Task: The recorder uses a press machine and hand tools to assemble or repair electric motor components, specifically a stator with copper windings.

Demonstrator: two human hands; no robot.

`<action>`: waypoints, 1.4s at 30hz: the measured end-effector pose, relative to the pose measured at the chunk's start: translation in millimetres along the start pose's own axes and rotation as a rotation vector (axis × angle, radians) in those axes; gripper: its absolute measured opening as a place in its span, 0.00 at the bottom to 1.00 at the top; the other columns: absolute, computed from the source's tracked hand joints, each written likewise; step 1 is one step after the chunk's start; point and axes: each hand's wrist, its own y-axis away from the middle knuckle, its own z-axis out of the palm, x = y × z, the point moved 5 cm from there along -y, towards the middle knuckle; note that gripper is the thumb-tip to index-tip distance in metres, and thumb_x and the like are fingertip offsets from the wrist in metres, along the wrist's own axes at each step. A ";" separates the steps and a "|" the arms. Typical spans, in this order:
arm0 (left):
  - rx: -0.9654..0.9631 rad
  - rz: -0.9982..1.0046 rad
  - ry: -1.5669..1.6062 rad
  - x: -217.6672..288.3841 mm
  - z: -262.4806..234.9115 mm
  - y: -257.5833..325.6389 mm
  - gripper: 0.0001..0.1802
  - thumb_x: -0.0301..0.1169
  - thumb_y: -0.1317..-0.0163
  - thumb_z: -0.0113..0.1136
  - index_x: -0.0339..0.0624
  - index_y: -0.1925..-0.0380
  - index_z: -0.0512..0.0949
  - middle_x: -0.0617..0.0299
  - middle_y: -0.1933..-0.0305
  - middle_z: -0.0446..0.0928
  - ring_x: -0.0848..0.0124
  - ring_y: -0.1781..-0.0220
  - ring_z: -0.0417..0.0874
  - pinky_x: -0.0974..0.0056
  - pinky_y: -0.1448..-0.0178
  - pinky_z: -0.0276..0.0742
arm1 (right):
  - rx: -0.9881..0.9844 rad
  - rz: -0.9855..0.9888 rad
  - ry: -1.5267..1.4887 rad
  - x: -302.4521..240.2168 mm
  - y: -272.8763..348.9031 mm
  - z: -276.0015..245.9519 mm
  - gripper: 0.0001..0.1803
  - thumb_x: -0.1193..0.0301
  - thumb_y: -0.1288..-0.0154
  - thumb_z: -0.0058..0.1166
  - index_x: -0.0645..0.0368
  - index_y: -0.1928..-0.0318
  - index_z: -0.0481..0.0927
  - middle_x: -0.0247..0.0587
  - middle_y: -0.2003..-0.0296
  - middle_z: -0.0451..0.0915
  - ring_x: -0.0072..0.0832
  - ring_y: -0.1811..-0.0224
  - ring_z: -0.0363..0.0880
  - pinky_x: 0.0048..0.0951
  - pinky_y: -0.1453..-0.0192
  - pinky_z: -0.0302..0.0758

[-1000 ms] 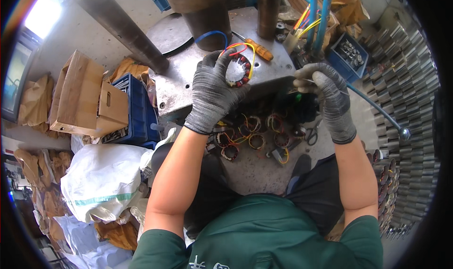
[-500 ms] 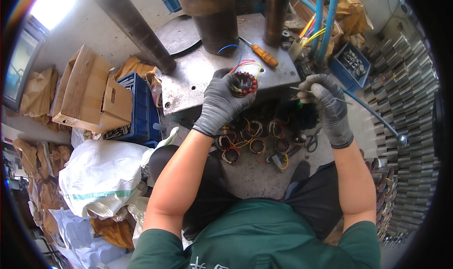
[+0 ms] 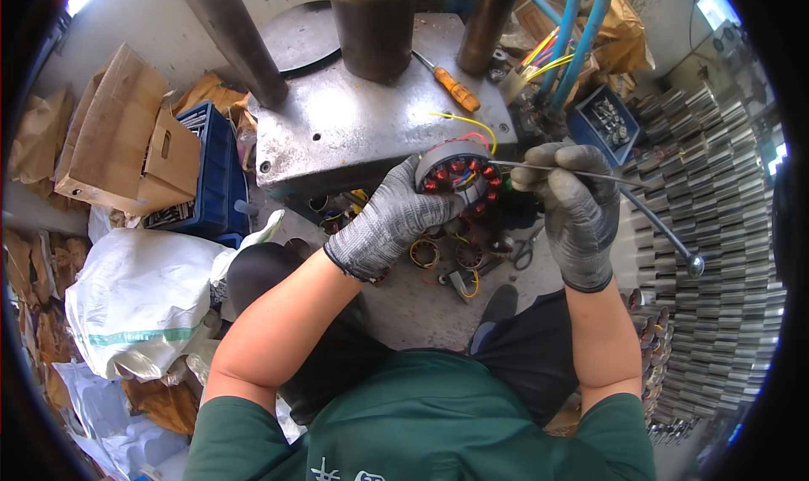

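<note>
One red-wound stator (image 3: 459,158) is grasped in the fingers of the left hand (image 3: 400,215), near the front edge of the machine bed (image 3: 362,127). Fingers of the right hand (image 3: 577,203) pinch a thin metal rod (image 3: 507,164). Rod and stator, apart half a second ago, now appear to meet: judged, positioning has given way to contact.

At the frame's centre, the ring-shaped coil (image 3: 452,154) shows a grey rim and glossy red windings, with a yellow wire (image 3: 469,119) above; the left gloved hand (image 3: 392,217) and right gloved hand (image 3: 580,215) are mottled grey. The screwdriver (image 3: 456,89) at upper centre has an orange handle, the lower-left sack (image 3: 143,283) is white with a green stripe, and the bottom-centre shirt (image 3: 421,422) dark green.
</note>
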 end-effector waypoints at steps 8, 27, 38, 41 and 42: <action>-0.030 -0.099 0.030 13.3 5.3 13.2 0.33 0.31 0.39 0.71 0.38 0.33 0.75 0.57 0.47 0.87 0.74 0.52 0.89 0.69 0.52 0.89 | -0.165 -0.187 0.063 -11.6 3.3 19.3 0.12 0.81 0.25 0.56 0.60 0.44 0.79 0.53 0.51 0.86 0.38 0.53 0.88 0.42 0.42 0.86; -0.035 -0.097 -0.291 -4.0 -1.1 7.7 0.28 0.26 0.42 0.65 0.33 0.39 0.76 0.58 0.49 0.84 0.74 0.49 0.85 0.65 0.41 0.84 | -0.014 0.038 0.281 5.9 9.8 12.4 0.18 0.73 0.26 0.56 0.61 0.38 0.79 0.45 0.64 0.82 0.29 0.69 0.80 0.28 0.63 0.80; -0.076 -0.082 -0.350 -7.3 -6.1 6.0 0.28 0.28 0.41 0.66 0.32 0.40 0.77 0.59 0.49 0.84 0.75 0.49 0.84 0.67 0.42 0.84 | 0.007 -0.089 0.194 6.9 3.9 8.1 0.17 0.75 0.25 0.54 0.60 0.39 0.78 0.46 0.62 0.83 0.28 0.68 0.82 0.30 0.61 0.82; -0.070 -0.091 -0.341 -2.3 -5.8 8.0 0.28 0.29 0.43 0.67 0.32 0.41 0.78 0.59 0.49 0.84 0.75 0.49 0.84 0.66 0.42 0.84 | -0.025 -0.068 0.153 9.7 4.1 7.9 0.15 0.77 0.24 0.52 0.61 0.40 0.78 0.47 0.61 0.84 0.26 0.68 0.83 0.28 0.60 0.84; -0.066 -0.108 -0.342 -0.1 -5.2 9.0 0.28 0.29 0.43 0.67 0.32 0.41 0.78 0.59 0.49 0.84 0.75 0.49 0.84 0.66 0.41 0.84 | -0.013 -0.056 0.145 10.7 4.1 7.4 0.15 0.77 0.24 0.52 0.61 0.40 0.78 0.47 0.61 0.84 0.26 0.68 0.83 0.28 0.60 0.84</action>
